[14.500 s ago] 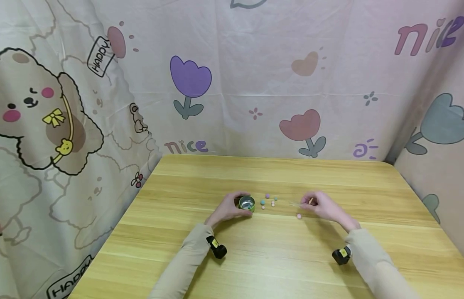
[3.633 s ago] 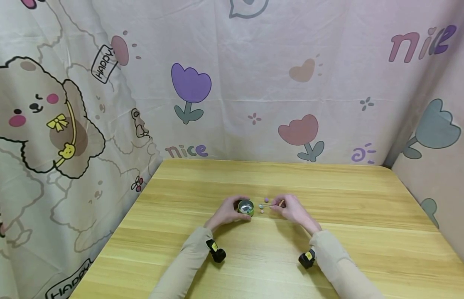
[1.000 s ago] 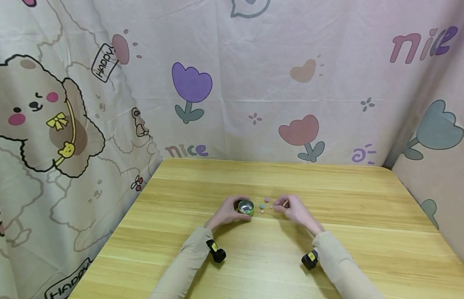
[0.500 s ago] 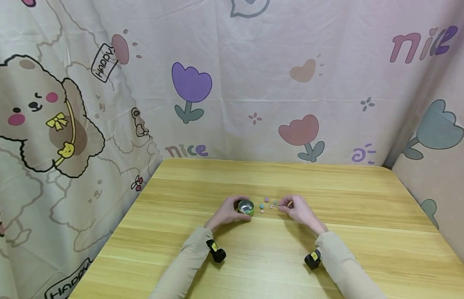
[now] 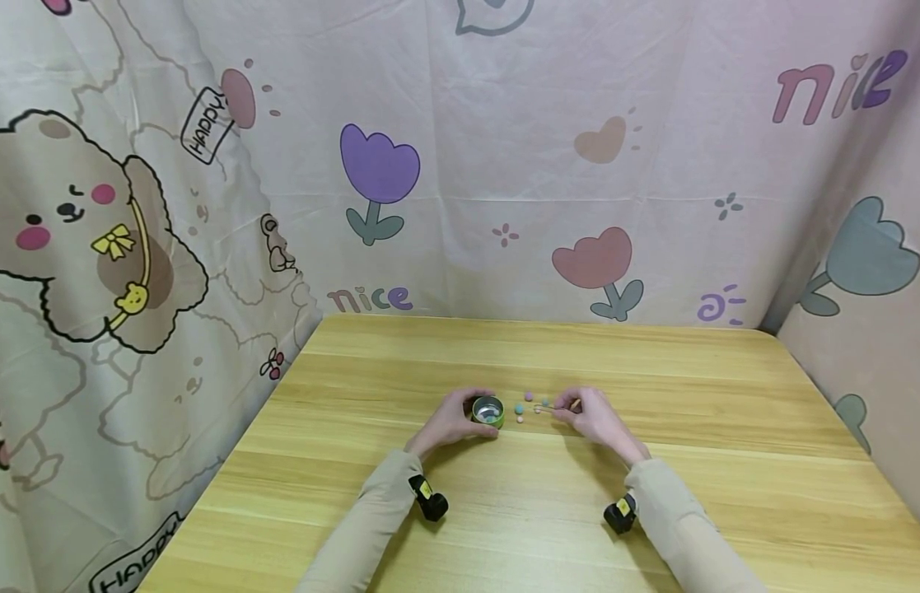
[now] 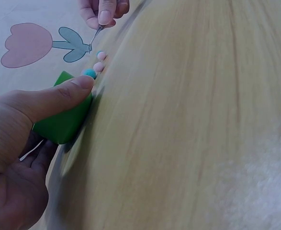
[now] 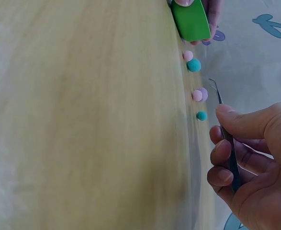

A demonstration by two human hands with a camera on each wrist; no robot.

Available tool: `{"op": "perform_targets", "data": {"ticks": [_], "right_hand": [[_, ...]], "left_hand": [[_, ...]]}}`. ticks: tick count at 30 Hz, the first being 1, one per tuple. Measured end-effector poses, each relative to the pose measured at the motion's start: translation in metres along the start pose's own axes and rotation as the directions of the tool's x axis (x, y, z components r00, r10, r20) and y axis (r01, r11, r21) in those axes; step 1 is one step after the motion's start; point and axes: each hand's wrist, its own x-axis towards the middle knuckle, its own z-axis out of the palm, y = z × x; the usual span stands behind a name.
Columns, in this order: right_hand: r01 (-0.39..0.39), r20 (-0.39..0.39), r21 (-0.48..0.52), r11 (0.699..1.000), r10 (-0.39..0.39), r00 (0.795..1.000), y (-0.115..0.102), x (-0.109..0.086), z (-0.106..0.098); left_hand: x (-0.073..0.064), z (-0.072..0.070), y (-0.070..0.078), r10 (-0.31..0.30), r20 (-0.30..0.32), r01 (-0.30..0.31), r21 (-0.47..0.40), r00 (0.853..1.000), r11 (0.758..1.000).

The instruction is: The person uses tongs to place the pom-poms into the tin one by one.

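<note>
My left hand (image 5: 452, 416) grips a small green tin (image 6: 66, 120), thumb on one side and fingers on the other. The tin stands upright with its mouth up, and a few small pale and bluish bits show inside. My right hand (image 5: 589, 412) pinches bent-tip tweezers (image 7: 234, 167) between thumb and fingers. Their tips hang over the pompoms, slightly apart and with nothing between them. Between the hands lie a larger teal pompom (image 7: 194, 65), a pink pompom (image 7: 188, 55), a purple pompom (image 5: 529, 396), another pink pompom (image 7: 197, 96) and a smaller teal pompom (image 7: 201, 116).
The wooden table (image 5: 445, 527) reaches back to a printed cloth (image 5: 489, 165) hanging behind it. More of this cloth hangs along the left and right sides. A black wrist camera (image 5: 430, 498) sits on the left sleeve, another camera (image 5: 619, 514) on the right.
The right hand has drawn slightly right with the tweezers, away from the larger teal pompom. Since the oldest frame, a pink pompom at front right has gone from its spot. The left hand stays put.
</note>
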Motion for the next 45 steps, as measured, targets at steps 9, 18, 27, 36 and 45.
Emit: {"op": "perform_targets", "data": {"ticks": [9, 18, 27, 36, 45], "right_hand": [[-0.008, -0.002, -0.012, 1.000, 0.008, 1.000, 0.0001, -0.0003, 0.0004], [-0.009, 0.001, -0.024, 1.000, 0.009, 1.000, 0.0019, -0.0002, 0.0001], [-0.026, 0.003, -0.034, 0.999, 0.026, 1.000, 0.0036, 0.0014, -0.0008], [-0.024, 0.001, -0.029, 0.999, 0.024, 1.000, 0.0038, 0.0017, 0.0011], [-0.015, -0.006, -0.044, 0.999, 0.014, 1.000, 0.0051, 0.0022, 0.0020]], "left_hand": [[0.0000, 0.0004, 0.0001, -0.002, -0.004, 0.002, -0.007, 1.000, 1.000], [0.0000, -0.0002, -0.0008, 0.006, -0.002, -0.006, -0.007, 1.000, 1.000], [0.0009, -0.0002, -0.0017, 0.020, 0.000, -0.020, 0.005, 1.000, 1.000], [0.0004, -0.0004, -0.0013, 0.011, -0.005, -0.011, 0.014, 1.000, 1.000], [0.0001, -0.0001, -0.0013, 0.011, -0.001, -0.011, 0.009, 1.000, 1.000]]}}
